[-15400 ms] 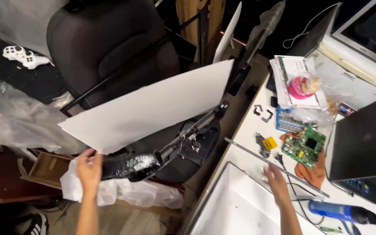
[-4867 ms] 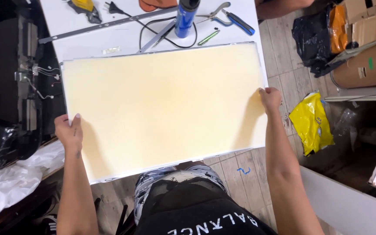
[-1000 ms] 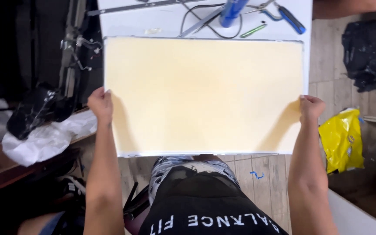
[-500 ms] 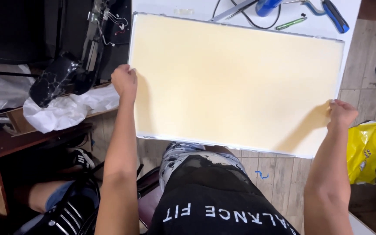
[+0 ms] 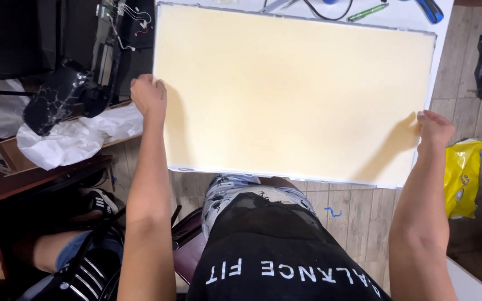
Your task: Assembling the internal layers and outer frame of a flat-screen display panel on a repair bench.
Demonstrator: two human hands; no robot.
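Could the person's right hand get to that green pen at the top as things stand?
Probably not at once: the right hand grips the panel edge, and the green pen lies beyond the panel's far side.

The big cream sheet [image 5: 291, 95] covered most of the white desk [image 5: 444, 22], so what lay under it could not be seen. At the top edge the tools were cut off — only the end of a blue handle [image 5: 430, 10] and part of a green pen [image 5: 368, 11] showed. The left hand's [image 5: 149, 97] fingertips curled behind the sheet — hidden.
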